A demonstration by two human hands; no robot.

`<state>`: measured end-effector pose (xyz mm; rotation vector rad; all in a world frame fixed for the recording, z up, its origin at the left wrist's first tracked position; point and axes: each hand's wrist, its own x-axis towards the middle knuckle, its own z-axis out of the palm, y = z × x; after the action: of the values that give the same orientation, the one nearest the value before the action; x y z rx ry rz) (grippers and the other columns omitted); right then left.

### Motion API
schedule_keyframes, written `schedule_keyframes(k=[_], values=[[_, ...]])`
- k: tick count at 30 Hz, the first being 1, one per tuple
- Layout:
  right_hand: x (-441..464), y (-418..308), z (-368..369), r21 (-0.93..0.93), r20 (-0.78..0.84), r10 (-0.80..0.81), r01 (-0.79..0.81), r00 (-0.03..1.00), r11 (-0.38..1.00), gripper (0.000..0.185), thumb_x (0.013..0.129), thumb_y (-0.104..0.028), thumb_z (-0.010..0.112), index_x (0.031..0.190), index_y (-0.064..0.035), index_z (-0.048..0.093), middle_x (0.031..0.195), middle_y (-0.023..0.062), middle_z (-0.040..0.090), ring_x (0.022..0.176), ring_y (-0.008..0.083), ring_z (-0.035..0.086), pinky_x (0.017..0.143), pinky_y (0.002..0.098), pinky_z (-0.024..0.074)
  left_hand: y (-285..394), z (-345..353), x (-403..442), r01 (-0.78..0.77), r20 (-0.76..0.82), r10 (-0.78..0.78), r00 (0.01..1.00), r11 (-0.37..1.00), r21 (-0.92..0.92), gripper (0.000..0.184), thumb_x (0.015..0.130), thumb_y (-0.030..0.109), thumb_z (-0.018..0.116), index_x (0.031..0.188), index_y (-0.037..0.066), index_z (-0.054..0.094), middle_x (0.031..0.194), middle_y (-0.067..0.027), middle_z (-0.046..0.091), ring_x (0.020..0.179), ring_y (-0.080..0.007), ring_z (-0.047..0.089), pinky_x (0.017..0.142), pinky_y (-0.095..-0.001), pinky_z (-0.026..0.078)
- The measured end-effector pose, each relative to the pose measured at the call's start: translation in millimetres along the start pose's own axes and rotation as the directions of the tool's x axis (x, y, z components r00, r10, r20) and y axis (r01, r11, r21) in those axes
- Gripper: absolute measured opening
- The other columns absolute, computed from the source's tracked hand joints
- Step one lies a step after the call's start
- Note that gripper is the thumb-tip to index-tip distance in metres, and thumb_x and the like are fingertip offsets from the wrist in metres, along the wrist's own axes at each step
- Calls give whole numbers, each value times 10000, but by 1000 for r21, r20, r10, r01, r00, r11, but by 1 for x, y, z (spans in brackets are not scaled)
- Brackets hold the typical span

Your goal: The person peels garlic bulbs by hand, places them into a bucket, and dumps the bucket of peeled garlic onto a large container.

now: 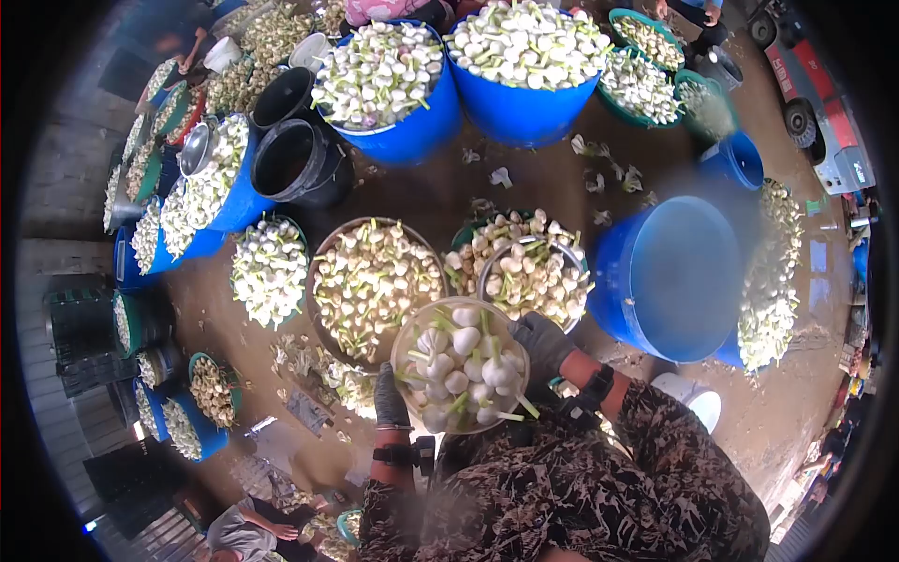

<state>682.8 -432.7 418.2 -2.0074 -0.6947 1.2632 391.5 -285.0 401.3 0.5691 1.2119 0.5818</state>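
Between my two gloved hands is a round bowl [460,365] of white garlic bulbs with short green stems. My left hand [391,398], in a grey glove, presses on the bowl's left side. The bowl's upper right rim is gripped by my right hand [545,345] in a dark glove. Just beyond the bowl stands a wide round tub [376,286] of trimmed garlic. Right of that tub, a metal-rimmed bowl [536,281] full of garlic rests on more bulbs in a green basin.
Two blue drums [403,136] heaped with garlic stand at the top. An empty-looking blue barrel [679,281] is at the right, a black bucket [298,164] at the upper left. A person [245,526] is at the lower left. A red vehicle [824,112] stands at the upper right.
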Motion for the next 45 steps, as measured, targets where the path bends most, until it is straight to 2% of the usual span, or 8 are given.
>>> schedule_keyframes(k=[9, 26, 29, 35, 37, 43, 44, 45], values=[[31, -40, -2, -77, -18, 79, -80, 997, 994, 436, 912, -448, 578, 956, -17, 613, 866, 175, 660, 808, 298, 632, 771, 379, 490, -7, -31, 52, -16, 12, 16, 1000, 1000, 11, 493, 976, 379, 487, 1265, -18, 531, 1184, -119, 617, 1029, -223, 600, 918, -356, 482], [118, -215, 141, -12, 243, -168, 176, 955, 984, 426, 897, -462, 575, 1067, -75, 638, 882, 176, 654, 838, 315, 637, 777, 393, 502, 193, -152, 30, -323, -136, 322, 937, 946, 17, 509, 950, 456, 481, 1248, 49, 551, 1186, -87, 609, 1059, -227, 579, 955, -363, 449], [139, -246, 141, -271, 366, -487, 592, 793, 759, 293, 982, -367, 440, 1154, -224, 629, 959, 185, 578, 896, 331, 604, 808, 406, 502, 237, -119, 7, -297, -90, 287, 954, 947, -123, 484, 957, 453, 472, 1223, 60, 569, 1178, -68, 612, 1056, -212, 576, 940, -360, 451], [220, -279, 109, -470, 373, -668, 752, 644, 463, 337, 983, -331, 434, 1199, -143, 612, 1054, 170, 646, 916, 325, 639, 821, 397, 511, 282, -58, 61, -385, -167, 362, 917, 912, -142, 425, 968, 407, 479, 1178, 56, 594, 1132, -46, 621, 1015, -179, 579, 931, -341, 445], [224, -317, 73, -3, 350, -267, 286, 898, 958, 422, 945, -421, 524, 1117, -51, 632, 970, 164, 667, 840, 290, 651, 764, 370, 516, 296, -26, 98, -319, -158, 303, 940, 943, -92, 426, 951, 415, 509, 1152, 51, 604, 1084, -48, 622, 980, -170, 577, 894, -323, 455], [376, -323, -27, 185, 193, -8, -28, 981, 982, 549, 809, -510, 698, 976, 10, 637, 846, 144, 657, 739, 204, 595, 700, 352, 490, 288, 52, 299, -253, -64, 256, 964, 966, 57, 325, 940, 179, 542, 1203, -8, 578, 1176, -109, 591, 1025, -220, 565, 900, -329, 451], [408, -330, -50, 58, 151, 34, -43, 988, 997, 531, 817, -510, 690, 945, 3, 636, 836, 139, 654, 739, 208, 589, 714, 355, 490, 293, 85, 322, -338, 9, 427, 904, 702, 627, 339, 919, 139, 550, 1227, -2, 562, 1202, -136, 582, 1063, -249, 563, 925, -336, 449], [430, -333, -63, -48, 108, 96, -91, 990, 995, 516, 825, -510, 682, 914, -4, 635, 827, 134, 651, 740, 212, 584, 729, 357, 489, 300, 108, 332, -283, 187, 473, 861, 139, 949, 366, 898, 98, 558, 1251, 3, 546, 1228, -162, 573, 1102, -279, 561, 951, -342, 447]])
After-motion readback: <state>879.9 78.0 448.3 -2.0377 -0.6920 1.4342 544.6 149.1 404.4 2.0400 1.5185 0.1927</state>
